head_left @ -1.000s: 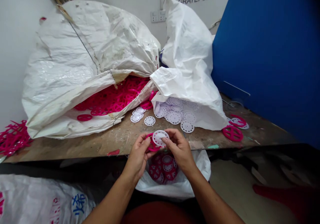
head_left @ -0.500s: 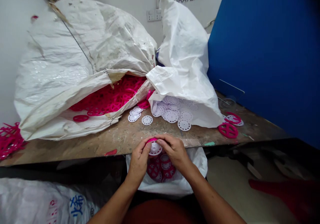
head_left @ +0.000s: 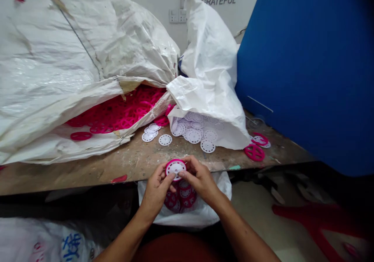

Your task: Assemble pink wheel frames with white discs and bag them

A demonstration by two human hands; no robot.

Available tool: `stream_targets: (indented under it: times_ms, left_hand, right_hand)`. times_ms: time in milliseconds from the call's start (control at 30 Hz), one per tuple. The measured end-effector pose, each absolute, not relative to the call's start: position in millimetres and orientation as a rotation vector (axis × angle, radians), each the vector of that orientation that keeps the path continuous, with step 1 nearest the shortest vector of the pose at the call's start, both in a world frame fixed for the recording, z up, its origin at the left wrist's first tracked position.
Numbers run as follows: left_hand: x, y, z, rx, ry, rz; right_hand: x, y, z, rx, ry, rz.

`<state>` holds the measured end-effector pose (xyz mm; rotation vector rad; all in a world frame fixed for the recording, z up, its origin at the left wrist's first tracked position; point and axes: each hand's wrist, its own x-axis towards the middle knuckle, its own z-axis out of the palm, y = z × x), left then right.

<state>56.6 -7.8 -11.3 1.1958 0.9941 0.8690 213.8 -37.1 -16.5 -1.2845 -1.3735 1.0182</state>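
Both my hands meet at the front edge of the bench, just above a white plastic bag. My left hand (head_left: 156, 188) and my right hand (head_left: 200, 180) grip a magenta plastic ring (head_left: 171, 163) with a perforated white disc (head_left: 175, 168) seated inside it. My fingers cover part of the rim. Below them, the bag (head_left: 212, 207) holds several magenta-and-white plastic wheels (head_left: 182, 195).
On the scarred wooden bench (head_left: 125, 172), white discs (head_left: 165, 140) are spilling from a woven sack (head_left: 210, 67). Magenta rings (head_left: 117, 114) fill a larger sack (head_left: 73, 47). Magenta wheels (head_left: 254, 153) lie at right before a blue board (head_left: 304, 78). A red stool (head_left: 315, 217) stands low right.
The white disc, earlier offset from the magenta ring, now sits inside it. My hands have brought the two pieces together, and the view has drifted slightly.
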Motion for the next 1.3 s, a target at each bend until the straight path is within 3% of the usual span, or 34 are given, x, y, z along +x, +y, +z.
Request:
stream_targets:
  times_ms: [167, 300, 400, 633, 833, 967, 1167, 1300]
  left_hand:
    - [48, -9, -10, 1.296, 0.929, 0.687]
    - [24, 11, 6, 1.599, 1.033, 0.711]
    - [-2, 55, 18, 1.855, 1.252, 0.932]
    - [-50, 181, 19, 2.024, 1.595, 1.188]
    - [-57, 196, 16, 1.943, 1.539, 1.233]
    - [-38, 151, 16, 1.774, 1.427, 1.329]
    - [31, 43, 0, 1.1, 0.982, 1.046]
    - [63, 9, -4, 0.87, 0.831, 0.942]
  right_hand:
    - [240, -33, -11, -1.407, -1.609, 0.928]
    - [288, -8, -30, -1.759, -1.561, 0.225]
    - [309, 9, -50, -1.964, -1.672, -0.048]
    - [306, 6, -68, -1.926, -1.71, -0.292]
    - [308, 1, -61, -1.806, -1.534, -0.369]
    - [294, -5, -46, -1.735, -1.34, -0.172]
    - [229, -16, -14, -1.393, -0.98, 0.689]
    - [211, -21, -12, -1.344, -1.177, 0.656]
